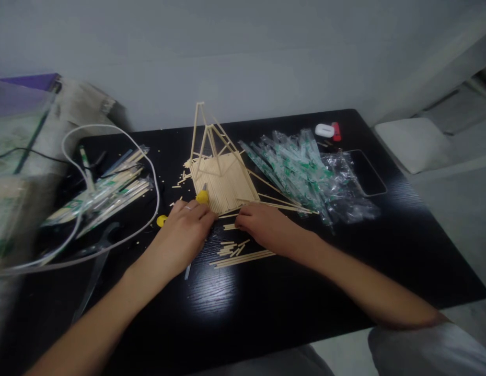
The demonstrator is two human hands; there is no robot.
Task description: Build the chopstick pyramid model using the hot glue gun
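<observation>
My left hand [190,222], a ring on one finger, reaches over a yellow glue gun [203,197] lying on the table. Its closed fingertips meet the end of a thin wooden stick [228,214] along the near edge of a stick platform [229,183]. My right hand [262,222] is closed at that stick's other side, its fingertips partly hidden; short stick ends [229,227] show just beneath them. Out from under my left hand pokes a clear glue stick [187,271]. A tapering stick frame [209,138] stands on the platform's far part.
Short stick pieces [231,248] and long sticks [243,258] lie nearer me. Green-printed plastic wrappers [292,164] and a phone [366,172] are on the right, a white case [324,130] behind. On the left, a white cable [157,183] loops over packaged sticks [117,190].
</observation>
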